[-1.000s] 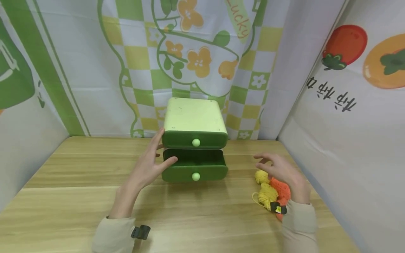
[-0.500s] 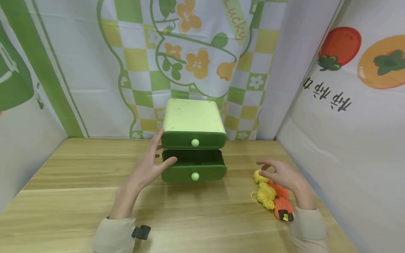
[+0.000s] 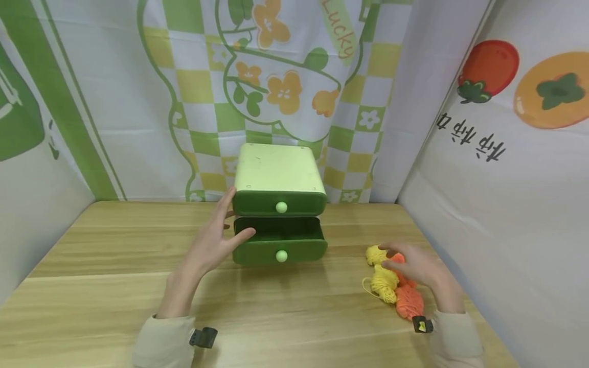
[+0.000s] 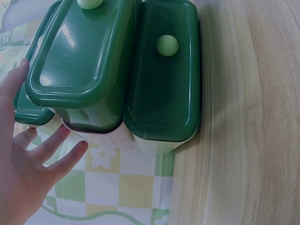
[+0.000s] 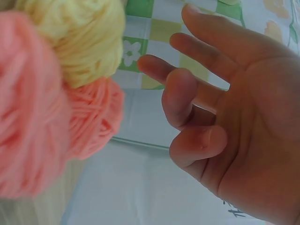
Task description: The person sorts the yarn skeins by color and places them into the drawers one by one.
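- On the right side of the counter (image 3: 294, 322), two yellow yarn balls (image 3: 384, 284) and two orange yarn balls (image 3: 409, 302) lay bunched together.
- Over them hung my right hand (image 3: 418, 266), its fingers loosely bent and holding nothing, with a gap to the yarn.
- I judged each ball light, soft and hard to damage; a gentle squeeze round its fat middle seemed the surest hold, since loose strands could slip or snag.
- By the cabinet's left side, my left hand (image 3: 211, 248) was spread and grasping nothing; I could not tell whether its fingertips touched.
- The drawer cabinet (image 3: 278, 166) looked like smooth, stiff plastic, pale green and round-cornered.
- Its middle drawer (image 3: 257, 252), dark green and glossy, stood pulled out; the round knob (image 3: 281, 256) seemed its natural grip.
- The yarn looked matt and stringy, wound into uneven ovals.
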Demonstrator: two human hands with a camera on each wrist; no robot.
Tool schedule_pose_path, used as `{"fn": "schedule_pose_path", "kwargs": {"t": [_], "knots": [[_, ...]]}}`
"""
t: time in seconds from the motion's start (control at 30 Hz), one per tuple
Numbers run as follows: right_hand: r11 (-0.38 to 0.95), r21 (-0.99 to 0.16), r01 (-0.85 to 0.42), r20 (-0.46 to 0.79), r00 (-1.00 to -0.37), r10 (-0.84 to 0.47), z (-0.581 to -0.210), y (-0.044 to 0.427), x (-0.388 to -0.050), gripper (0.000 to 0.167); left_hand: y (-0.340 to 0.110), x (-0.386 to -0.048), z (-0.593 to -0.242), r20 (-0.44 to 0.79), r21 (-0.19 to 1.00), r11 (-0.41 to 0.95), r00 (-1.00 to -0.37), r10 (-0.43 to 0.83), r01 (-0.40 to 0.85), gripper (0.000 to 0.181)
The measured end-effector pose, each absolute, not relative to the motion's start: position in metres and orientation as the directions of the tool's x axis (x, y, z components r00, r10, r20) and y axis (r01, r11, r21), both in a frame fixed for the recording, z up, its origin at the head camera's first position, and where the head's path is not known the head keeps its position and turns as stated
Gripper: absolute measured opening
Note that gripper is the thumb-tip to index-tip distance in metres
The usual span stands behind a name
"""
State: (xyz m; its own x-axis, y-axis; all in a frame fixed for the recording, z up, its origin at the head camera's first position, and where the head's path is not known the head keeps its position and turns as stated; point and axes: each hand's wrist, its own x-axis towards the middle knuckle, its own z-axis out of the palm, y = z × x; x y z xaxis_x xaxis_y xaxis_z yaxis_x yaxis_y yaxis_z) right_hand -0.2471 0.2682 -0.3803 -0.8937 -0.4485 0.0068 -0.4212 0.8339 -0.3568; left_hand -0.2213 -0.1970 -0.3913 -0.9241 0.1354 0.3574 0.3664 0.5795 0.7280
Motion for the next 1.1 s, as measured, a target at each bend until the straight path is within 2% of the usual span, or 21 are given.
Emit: {"fn": "schedule_pose_path", "kwargs": {"t": [0.17,0.47,0.73,0.9,1.1], "knots": [[0.834,-0.408,-0.372,-0.067,-0.899,-0.433,-0.388,0.271,-0.242,0.055,-0.198,-0.221,-0.391,0.353,0.727,0.586,-0.927,0.131,0.359,0.097],[0.848,-0.394,-0.355,-0.100,-0.901,-0.423,-0.399,0.268,-0.238,0.063,-0.199,-0.221,-0.390,0.354,0.722,0.591,-0.926,0.130,0.359,0.097],[0.860,-0.447,-0.246,-0.199,-0.910,-0.363,-0.405,0.267,-0.233,0.077,-0.196,-0.221,-0.391,0.347,0.726,0.589,-0.928,0.133,0.356,0.097],[0.880,-0.426,-0.209,-0.226,-0.918,-0.327,-0.409,0.265,-0.230,0.078,-0.196,-0.221,-0.390,0.344,0.726,0.590,-0.929,0.134,0.354,0.098],[0.890,-0.406,-0.208,-0.225,-0.921,-0.317,-0.414,0.263,-0.230,0.072,-0.197,-0.220,-0.390,0.343,0.732,0.581,-0.929,0.136,0.355,0.098]]}}
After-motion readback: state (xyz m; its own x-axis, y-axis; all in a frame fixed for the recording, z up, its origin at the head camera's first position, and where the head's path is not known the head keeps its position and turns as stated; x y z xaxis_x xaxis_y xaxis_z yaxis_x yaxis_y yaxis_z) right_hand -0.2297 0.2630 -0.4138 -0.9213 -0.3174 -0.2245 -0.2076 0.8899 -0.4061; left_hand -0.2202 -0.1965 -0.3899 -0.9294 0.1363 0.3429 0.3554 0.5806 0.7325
